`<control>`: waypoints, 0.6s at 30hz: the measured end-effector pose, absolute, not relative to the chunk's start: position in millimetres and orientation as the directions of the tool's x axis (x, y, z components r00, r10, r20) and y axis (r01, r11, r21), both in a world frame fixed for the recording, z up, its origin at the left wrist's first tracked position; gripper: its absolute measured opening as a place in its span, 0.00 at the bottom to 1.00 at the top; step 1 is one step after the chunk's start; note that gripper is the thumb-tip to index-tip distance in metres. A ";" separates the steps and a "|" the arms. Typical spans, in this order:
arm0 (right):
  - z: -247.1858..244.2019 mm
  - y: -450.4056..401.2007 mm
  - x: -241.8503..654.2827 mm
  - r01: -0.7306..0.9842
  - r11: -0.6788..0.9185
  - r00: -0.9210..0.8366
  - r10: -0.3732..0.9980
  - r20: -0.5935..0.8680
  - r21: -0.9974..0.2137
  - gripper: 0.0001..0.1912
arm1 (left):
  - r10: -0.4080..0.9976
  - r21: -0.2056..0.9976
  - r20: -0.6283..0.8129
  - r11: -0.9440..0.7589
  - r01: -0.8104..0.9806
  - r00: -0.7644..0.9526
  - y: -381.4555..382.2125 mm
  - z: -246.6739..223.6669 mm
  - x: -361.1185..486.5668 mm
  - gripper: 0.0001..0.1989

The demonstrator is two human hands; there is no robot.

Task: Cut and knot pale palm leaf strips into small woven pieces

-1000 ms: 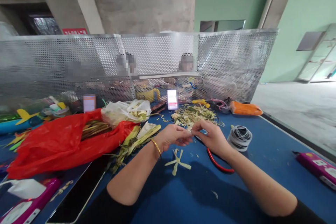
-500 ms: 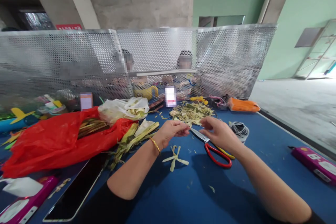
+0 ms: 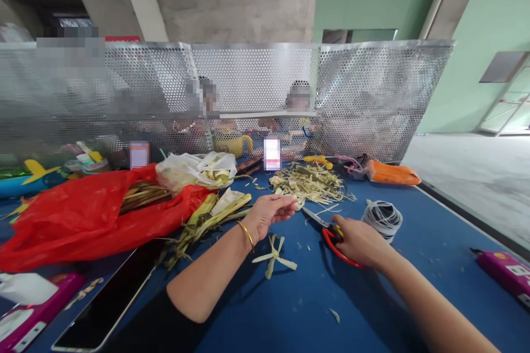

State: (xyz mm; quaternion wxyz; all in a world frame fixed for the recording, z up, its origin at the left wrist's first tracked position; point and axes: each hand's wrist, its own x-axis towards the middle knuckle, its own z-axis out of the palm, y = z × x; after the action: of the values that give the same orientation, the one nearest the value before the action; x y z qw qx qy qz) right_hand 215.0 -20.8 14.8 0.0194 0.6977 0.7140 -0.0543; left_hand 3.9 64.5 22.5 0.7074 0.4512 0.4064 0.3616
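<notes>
My left hand (image 3: 275, 210), a gold bangle at its wrist, is closed in a pinch above the table. Whatever its fingertips hold is too small to make out against the pale plant scraps behind. To the right, my right hand (image 3: 356, 238) has its fingers around the handles of the scissors (image 3: 318, 217), red and yellow with metal blades. The blades lie pointing toward my left hand. Below the left hand rests a star-shaped piece of pale husk strips (image 3: 275, 256). A heap of shredded husk (image 3: 308, 182) lies just beyond both hands.
At left are a red plastic bag (image 3: 83, 215), a white bag (image 3: 194, 168), plant stalks (image 3: 211, 218) and a black tablet-like slab (image 3: 111, 298). A coil of grey cord (image 3: 383, 219) and an orange packet (image 3: 392, 172) sit right. A perforated metal screen (image 3: 256, 77) stands behind; people sit beyond it.
My right hand has moved down from near the left fingertips onto the scissors' handles. My left hand stays pinched in about the same place. The view has shifted slightly.
</notes>
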 end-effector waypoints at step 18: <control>0.0 -18.1 195.6 0.486 0.165 -0.002 0.982 0.188 -0.858 0.35 | 0.925 0.901 -0.250 0.330 -0.282 0.286 73.2 17.1 5.2 0.06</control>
State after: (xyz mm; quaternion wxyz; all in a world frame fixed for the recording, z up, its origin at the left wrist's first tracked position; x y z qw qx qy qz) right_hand 195.6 -18.1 0.0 -0.4139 0.5726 0.6412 -0.2994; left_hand 5.2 73.2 17.1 0.7021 0.3875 0.4149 0.4297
